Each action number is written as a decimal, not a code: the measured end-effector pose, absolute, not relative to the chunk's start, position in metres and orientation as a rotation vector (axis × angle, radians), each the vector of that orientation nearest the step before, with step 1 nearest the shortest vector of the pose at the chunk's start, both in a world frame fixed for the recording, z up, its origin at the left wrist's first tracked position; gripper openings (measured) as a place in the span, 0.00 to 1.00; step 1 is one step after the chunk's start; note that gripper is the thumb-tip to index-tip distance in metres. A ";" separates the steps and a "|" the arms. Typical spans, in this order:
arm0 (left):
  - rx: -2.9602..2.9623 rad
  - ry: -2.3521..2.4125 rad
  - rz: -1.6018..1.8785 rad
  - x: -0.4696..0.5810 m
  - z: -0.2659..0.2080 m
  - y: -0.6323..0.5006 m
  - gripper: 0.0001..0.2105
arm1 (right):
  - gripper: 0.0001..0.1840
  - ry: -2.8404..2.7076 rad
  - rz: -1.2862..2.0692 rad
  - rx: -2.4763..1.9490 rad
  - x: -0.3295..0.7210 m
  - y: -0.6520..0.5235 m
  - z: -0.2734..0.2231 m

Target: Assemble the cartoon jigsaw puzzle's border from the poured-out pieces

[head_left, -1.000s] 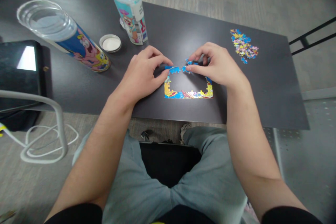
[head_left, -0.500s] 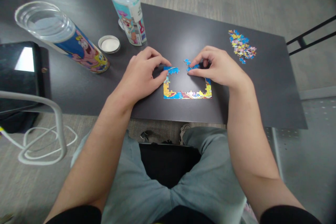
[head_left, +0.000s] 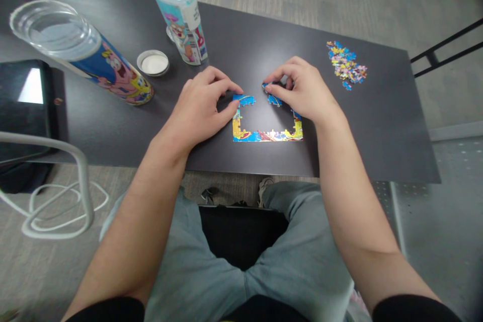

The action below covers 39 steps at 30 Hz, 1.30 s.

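A jigsaw puzzle border (head_left: 267, 136) lies flat on the dark table, with a gap in its far blue side. At its far left corner, my left hand (head_left: 206, 110) rests with thumb and index fingertips apart, touching the edge. Between the thumb and index finger of my right hand (head_left: 298, 88) is a small blue puzzle piece (head_left: 264, 86), mostly covered by the fingers. It is held just beyond the gap, apart from the left section. The right hand hides part of the border's far right corner.
A heap of loose puzzle pieces (head_left: 347, 64) lies at the right. Two clear-topped jars with cartoon labels, a larger jar (head_left: 113, 68) and a smaller jar (head_left: 184, 25), stand at the left beside a white lid (head_left: 153, 63). A black tablet (head_left: 26, 100) lies far left.
My right hand has shifted slightly away from me and left, and now pinches the small blue piece that lay loose beyond the border. My left hand stays at the corner.
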State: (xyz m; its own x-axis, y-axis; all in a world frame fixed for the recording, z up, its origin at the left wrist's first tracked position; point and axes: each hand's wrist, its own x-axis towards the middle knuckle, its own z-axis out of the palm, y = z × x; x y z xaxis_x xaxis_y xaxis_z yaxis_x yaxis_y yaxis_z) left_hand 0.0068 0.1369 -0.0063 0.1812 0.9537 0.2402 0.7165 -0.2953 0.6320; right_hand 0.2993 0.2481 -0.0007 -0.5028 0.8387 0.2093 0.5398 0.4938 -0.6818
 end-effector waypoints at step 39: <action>2.069 1.587 0.864 0.007 -0.005 0.137 0.12 | 0.11 -2.286 0.969 -1.113 0.282 0.231 0.011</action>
State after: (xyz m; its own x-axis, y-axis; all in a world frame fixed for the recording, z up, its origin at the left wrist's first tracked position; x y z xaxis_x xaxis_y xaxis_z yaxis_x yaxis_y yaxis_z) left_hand 0.0072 0.1366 -0.0054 0.1681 0.9577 0.2336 0.7157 -0.2815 0.6391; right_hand 0.2821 0.2310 0.0115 -0.5927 0.8029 0.0644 0.5121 0.4373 -0.7392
